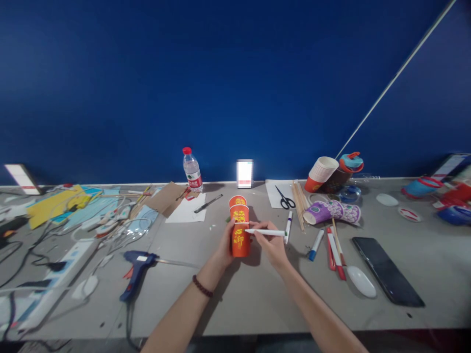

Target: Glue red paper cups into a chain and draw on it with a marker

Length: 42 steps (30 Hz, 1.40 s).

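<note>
Red paper cups (241, 241) with yellow characters are joined in a column at the middle of the table. My left hand (225, 244) wraps round the lower cup from its left side. My right hand (271, 240) grips a white marker (270, 233) between thumb and fingers. The marker points left, its tip at or close to the lower cup's right side; whether it touches I cannot tell. A beaded bracelet (202, 286) circles my left wrist.
At left lie a blue glue gun (139, 272), a power strip (61, 279) and tangled cords. A water bottle (192, 171) stands behind. Rightward are scissors (285, 198), wooden sticks (300, 206), stacked cups (321, 174), purple cups (327, 212), markers (316, 244) and a phone (388, 272).
</note>
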Motion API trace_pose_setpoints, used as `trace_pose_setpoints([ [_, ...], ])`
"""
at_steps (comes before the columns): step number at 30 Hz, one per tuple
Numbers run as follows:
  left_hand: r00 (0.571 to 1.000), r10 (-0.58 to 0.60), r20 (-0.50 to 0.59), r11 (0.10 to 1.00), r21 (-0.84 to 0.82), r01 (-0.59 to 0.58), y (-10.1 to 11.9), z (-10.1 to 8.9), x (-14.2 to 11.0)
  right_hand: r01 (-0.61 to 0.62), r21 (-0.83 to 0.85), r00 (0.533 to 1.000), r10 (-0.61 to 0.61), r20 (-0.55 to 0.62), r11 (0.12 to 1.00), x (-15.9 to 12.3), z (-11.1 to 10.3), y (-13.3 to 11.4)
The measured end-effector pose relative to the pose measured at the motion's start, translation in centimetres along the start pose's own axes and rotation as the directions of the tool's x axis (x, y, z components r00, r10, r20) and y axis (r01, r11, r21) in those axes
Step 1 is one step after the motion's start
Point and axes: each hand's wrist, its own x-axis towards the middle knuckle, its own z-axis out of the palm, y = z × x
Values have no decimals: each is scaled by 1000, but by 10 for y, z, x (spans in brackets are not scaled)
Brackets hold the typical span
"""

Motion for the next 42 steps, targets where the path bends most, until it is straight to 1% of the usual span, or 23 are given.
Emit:
trace_pose_setpoints([
  [5,1000,-1,-4,1000,-9,1,-1,-3,2,-30,17,999,30,-33,999,0,2,-1],
  [9,1000,-5,-14,1000,9,5,-1,-4,2,-24,36,999,25,-24,999,0,2,-3],
  [14,1000,13,0,1000,19,-13,-1,-3,2,-17,58,999,19,-29,998,0,2,-3],
  [19,1000,13,19,1000,21,-14,-3,-6,3,-45,68,997,50,-60,997,0,3,-3],
  [26,1000,22,1,999,27,-22,-3,-5,3,-29,85,999,33,-41,996,1,3,-5],
  [31,999,33,38,999,28,-34,-2,-4,4,-37,142,998,45,-54,989,2,3,-7],
  [36,999,29,27,999,25,-30,-1,-5,5,-54,199,995,69,-69,978,4,0,-8],
  [38,999,34,42,999,17,-35,-1,-5,6,-52,206,995,68,-73,977,4,0,-7],
  [40,999,22,46,1000,11,-22,-1,-6,6,-54,211,994,72,-79,976,4,1,-7],
  [42,1000,-10,26,1000,2,9,-1,-6,6,-59,205,993,77,-84,977,3,2,-7],
])
